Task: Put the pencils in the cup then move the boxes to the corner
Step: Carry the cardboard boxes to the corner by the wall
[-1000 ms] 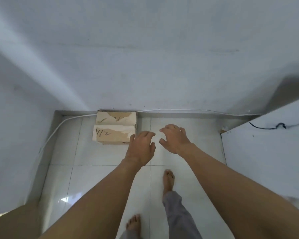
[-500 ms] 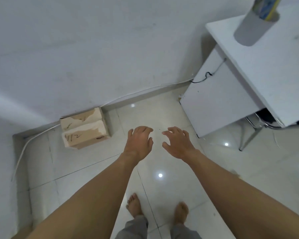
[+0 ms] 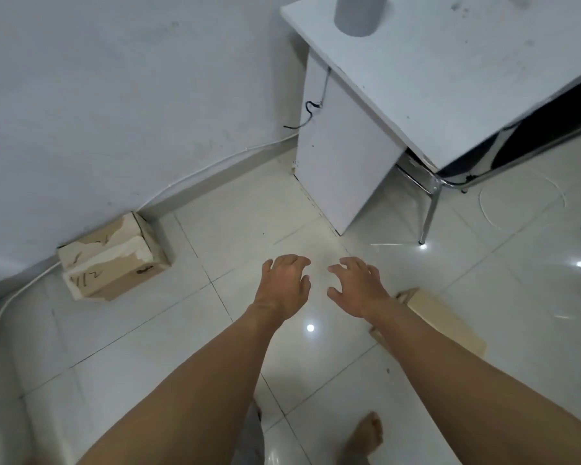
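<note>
A torn cardboard box (image 3: 113, 261) with black marks sits on the tiled floor against the wall at the left, near the room's corner. A second cardboard box (image 3: 436, 317) lies on the floor at the right, partly hidden behind my right forearm. My left hand (image 3: 284, 286) and my right hand (image 3: 358, 285) hover side by side over the floor between the two boxes, fingers loosely curled, holding nothing. The grey cup (image 3: 359, 15) stands on the white desk (image 3: 457, 68) at the top, its rim out of view.
A white cable (image 3: 215, 162) runs along the base of the wall. A black cable (image 3: 307, 112) hangs beside the desk's side panel. A chair's chrome legs (image 3: 430, 209) stand under the desk. My bare feet (image 3: 366, 437) are on the glossy tiles.
My view has swung right, away from the corner: the marked box slid to the left, the desk came closer, and the second box came into sight. Both hands stay empty in front of me.
</note>
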`<state>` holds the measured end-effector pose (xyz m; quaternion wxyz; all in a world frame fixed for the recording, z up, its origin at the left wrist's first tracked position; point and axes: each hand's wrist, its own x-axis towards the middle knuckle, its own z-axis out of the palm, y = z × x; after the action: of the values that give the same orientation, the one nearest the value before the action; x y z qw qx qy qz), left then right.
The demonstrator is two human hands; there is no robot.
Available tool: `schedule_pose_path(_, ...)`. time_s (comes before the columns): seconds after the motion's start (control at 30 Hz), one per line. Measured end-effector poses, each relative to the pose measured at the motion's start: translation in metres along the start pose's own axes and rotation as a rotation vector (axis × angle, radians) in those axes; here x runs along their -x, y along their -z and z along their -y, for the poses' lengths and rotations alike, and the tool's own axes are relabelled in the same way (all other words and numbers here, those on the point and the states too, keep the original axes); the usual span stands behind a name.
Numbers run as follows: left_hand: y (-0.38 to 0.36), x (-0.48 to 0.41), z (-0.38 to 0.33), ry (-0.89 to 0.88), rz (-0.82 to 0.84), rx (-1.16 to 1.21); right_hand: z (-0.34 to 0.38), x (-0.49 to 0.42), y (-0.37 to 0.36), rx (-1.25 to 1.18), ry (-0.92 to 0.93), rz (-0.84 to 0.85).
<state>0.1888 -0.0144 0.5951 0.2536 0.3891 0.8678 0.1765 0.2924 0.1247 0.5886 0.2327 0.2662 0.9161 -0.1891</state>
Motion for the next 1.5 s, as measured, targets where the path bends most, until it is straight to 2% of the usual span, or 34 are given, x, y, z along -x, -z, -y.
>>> schedule_pose_path(0.2, -0.066, -0.002, -0.075, -0.009, 0.036, 0.012, -0.102, 0.037, -0.031, 0.006, -0.069, 0.01)
schedule_pose_path(0.27, -0.091, -0.008, -0.098, -0.046, 0.062, 0.008, -0.136, 0.042, -0.043, -0.018, -0.137, 0.023)
schedule_pose_path(0.37, -0.129, -0.024, -0.118, -0.097, 0.127, -0.007, -0.173, 0.045, -0.065, -0.079, -0.239, -0.045)
schedule_pose_path(0.57, -0.223, -0.055, -0.145, -0.171, 0.262, -0.017, -0.248, 0.054, -0.143, -0.204, -0.43, -0.1)
schedule_pose_path(0.8, -0.328, -0.091, -0.157, -0.224, 0.314, 0.013, -0.331, 0.042, -0.23, -0.303, -0.582, -0.166)
schedule_pose_path(1.03, -0.438, -0.118, -0.149, -0.104, 0.386, 0.135, -0.405, 0.034, -0.328, -0.365, -0.736, -0.225)
schedule_pose_path(1.17, -0.508, -0.139, -0.139, -0.083, 0.393, 0.157, -0.434, 0.02, -0.385, -0.35, -0.767, -0.27)
schedule_pose_path(1.33, -0.576, -0.172, -0.132, -0.128, 0.301, 0.015, -0.47, -0.011, -0.436, -0.381, -0.834, -0.372)
schedule_pose_path(1.5, -0.627, -0.203, -0.117, -0.18, 0.248, 0.003, -0.509, -0.027, -0.467, -0.367, -0.925, -0.513)
